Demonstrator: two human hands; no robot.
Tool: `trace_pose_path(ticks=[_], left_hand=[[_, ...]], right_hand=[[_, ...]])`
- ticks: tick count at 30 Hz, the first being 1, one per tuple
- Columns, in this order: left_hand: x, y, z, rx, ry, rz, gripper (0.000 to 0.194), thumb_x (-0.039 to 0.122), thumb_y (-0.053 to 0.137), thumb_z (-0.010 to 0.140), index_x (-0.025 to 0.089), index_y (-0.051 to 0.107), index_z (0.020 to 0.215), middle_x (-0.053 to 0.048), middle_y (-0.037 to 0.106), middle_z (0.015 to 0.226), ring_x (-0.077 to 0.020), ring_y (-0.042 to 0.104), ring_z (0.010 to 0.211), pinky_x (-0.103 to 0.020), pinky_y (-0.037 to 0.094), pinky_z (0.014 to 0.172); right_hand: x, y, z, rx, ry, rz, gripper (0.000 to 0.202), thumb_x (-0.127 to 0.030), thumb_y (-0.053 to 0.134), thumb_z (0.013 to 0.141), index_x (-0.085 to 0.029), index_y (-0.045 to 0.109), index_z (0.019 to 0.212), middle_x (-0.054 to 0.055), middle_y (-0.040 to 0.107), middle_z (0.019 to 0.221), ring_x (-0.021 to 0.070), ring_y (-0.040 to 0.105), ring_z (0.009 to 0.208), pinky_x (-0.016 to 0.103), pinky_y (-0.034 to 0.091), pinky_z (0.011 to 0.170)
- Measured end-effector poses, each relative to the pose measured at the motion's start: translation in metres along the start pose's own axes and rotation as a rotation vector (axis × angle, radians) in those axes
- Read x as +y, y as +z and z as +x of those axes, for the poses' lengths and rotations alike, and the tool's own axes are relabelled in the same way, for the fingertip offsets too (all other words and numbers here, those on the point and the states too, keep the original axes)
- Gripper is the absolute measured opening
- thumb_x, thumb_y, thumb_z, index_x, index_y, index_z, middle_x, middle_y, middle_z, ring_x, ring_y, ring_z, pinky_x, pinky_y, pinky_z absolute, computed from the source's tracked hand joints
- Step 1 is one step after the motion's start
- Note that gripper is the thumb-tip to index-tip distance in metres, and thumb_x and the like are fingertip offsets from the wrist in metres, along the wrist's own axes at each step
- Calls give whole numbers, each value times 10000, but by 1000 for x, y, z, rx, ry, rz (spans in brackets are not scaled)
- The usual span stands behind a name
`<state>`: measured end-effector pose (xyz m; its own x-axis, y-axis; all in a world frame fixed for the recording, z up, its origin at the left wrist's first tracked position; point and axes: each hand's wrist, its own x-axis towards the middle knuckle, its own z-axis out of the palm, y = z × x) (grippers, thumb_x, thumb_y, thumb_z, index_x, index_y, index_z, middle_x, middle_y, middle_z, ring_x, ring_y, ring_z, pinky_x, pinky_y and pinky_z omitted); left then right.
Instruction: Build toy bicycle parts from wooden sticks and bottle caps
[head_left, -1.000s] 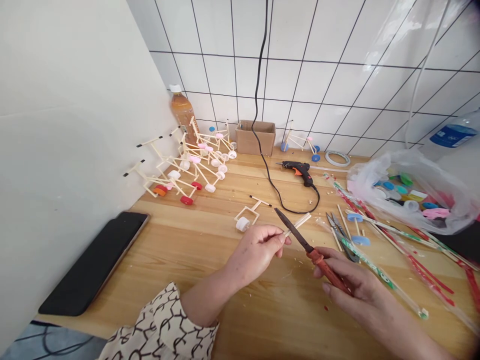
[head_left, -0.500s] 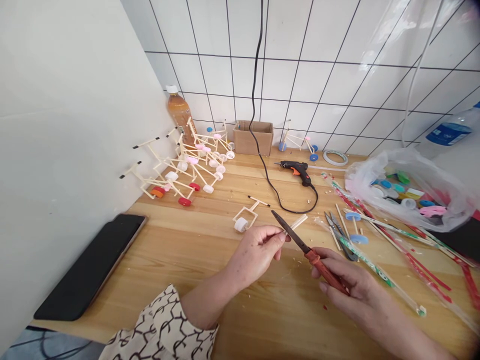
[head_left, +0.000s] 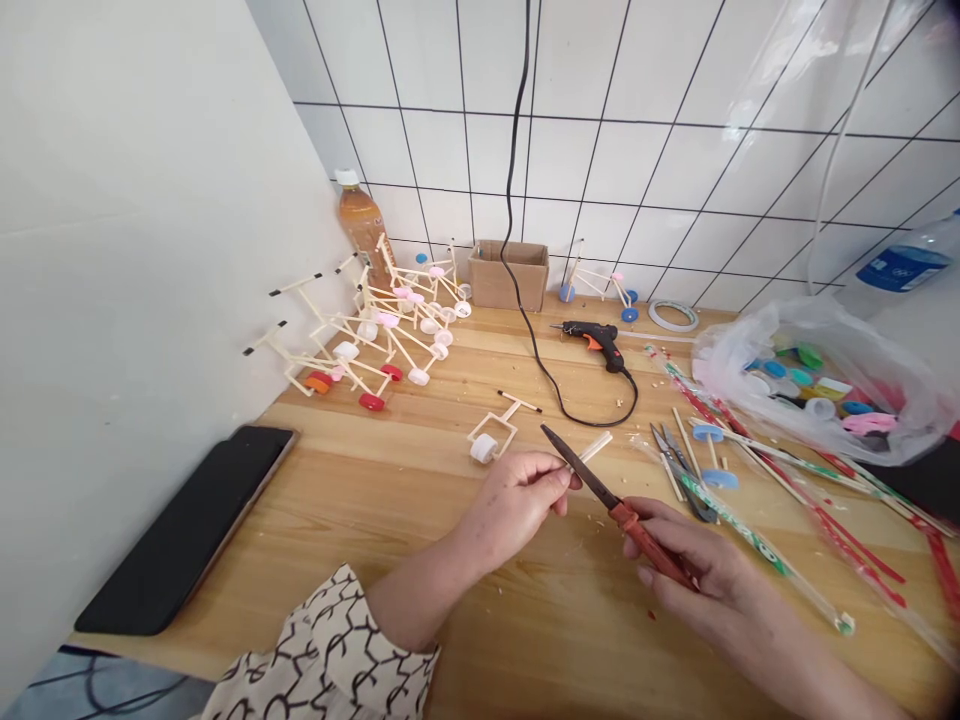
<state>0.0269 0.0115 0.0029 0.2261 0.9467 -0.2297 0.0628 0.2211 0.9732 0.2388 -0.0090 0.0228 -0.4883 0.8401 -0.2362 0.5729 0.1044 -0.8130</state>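
My left hand, closed in a pinch, holds short pale wooden sticks whose ends point up and to the right. My right hand is wrapped round the red handle of a knife. Its dark blade lies across the sticks, close to my left fingertips; whether the edge has entered the wood I cannot tell. Just beyond my left hand sits a small wooden stick frame with a white bottle cap as a wheel.
Stick cars with cap wheels crowd the back left, near a tea bottle. A glue gun, cardboard box and tape roll stand behind. Scissors, wrapped sticks and a bag of caps lie right; a phone lies left.
Both hands, the knife and the sticks keep almost the same pose. The whole view has shifted very slightly, with things on the table appearing a little further right.
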Motion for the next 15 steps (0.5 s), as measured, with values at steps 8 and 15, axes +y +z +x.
trace_pose_path(ticks=[8,15], left_hand=[[0,3,1,7,-4,-32,290,331,457,821,148,557,619,22,502,526,-79,331,439,-229,231,452],[1,1,0,17,0,39,331,327,451,821,151,524,551,15,493,503,-80,325,436,-234,228,454]], right_hand=[[-2,0,2,-3,-1,4,132,-167,509,788,-210,621,842,57,540,1224,194,536,1100,235,422,908],[-2,0,1,3,5,-1,141,-144,512,777,-212,620,837,44,549,1205,186,549,1076,228,419,899]])
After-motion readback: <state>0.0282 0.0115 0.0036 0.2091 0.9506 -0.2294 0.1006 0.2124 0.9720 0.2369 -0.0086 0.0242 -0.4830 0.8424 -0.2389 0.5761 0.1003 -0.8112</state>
